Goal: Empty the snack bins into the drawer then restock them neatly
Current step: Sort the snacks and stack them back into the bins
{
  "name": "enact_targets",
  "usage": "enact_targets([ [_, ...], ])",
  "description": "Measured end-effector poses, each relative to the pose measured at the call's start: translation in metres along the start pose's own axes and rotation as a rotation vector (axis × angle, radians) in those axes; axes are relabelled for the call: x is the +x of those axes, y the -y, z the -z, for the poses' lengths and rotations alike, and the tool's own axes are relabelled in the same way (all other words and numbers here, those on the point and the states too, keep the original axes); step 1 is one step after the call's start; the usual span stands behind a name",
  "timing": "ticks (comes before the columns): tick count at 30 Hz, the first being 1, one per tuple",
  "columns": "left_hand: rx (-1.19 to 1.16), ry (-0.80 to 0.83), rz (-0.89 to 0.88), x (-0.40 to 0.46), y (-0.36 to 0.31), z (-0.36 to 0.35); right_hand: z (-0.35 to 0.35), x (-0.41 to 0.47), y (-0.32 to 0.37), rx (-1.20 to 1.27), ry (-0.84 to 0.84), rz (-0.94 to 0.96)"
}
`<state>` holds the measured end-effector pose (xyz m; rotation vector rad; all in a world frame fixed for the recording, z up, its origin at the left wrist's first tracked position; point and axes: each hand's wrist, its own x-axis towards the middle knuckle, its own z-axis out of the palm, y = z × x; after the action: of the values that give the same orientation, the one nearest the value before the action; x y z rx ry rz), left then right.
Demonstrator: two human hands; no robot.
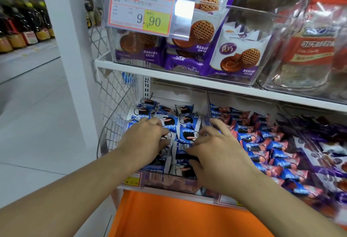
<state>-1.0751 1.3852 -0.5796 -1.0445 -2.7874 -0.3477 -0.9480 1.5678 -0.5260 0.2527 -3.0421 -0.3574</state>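
Both hands are working in the clear bin (201, 103) on the lower shelf. The left hand (144, 139) and right hand (216, 154) are curling their fingers around blue snack packets (185, 122). The orange drawer (169, 218) is sitting open below the bin, with white floor tiles (37, 124) lying left of it.

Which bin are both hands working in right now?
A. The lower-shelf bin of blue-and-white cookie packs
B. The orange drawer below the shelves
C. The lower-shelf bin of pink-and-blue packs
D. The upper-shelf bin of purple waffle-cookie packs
A: the left hand and right hand both rest with curled fingers on the blue-and-white cookie packs in the leftmost lower bin, above the orange drawer.
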Motion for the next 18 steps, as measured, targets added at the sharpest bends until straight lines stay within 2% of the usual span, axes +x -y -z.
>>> enact_targets([
  [7, -0.022, 0.067, 0.037, -0.002, -0.002, 0.003, 0.003, -0.004, 0.000, -0.003, 0.049, 0.004],
  [11, -0.215, 0.039, 0.035, -0.030, -0.007, 0.027, 0.012, -0.017, -0.003, 0.125, -0.145, 0.064],
  [14, -0.288, -0.035, -0.039, -0.077, -0.010, 0.052, 0.021, -0.043, 0.006, 0.426, -0.305, 0.219],
  [16, -0.270, -0.039, -0.135, -0.113, -0.008, 0.059, 0.016, -0.062, 0.023, 0.640, -0.236, 0.301],
  [18, -0.252, 0.079, -0.204, -0.149, 0.001, 0.049, -0.012, -0.081, 0.048, 0.726, -0.026, 0.305],
])
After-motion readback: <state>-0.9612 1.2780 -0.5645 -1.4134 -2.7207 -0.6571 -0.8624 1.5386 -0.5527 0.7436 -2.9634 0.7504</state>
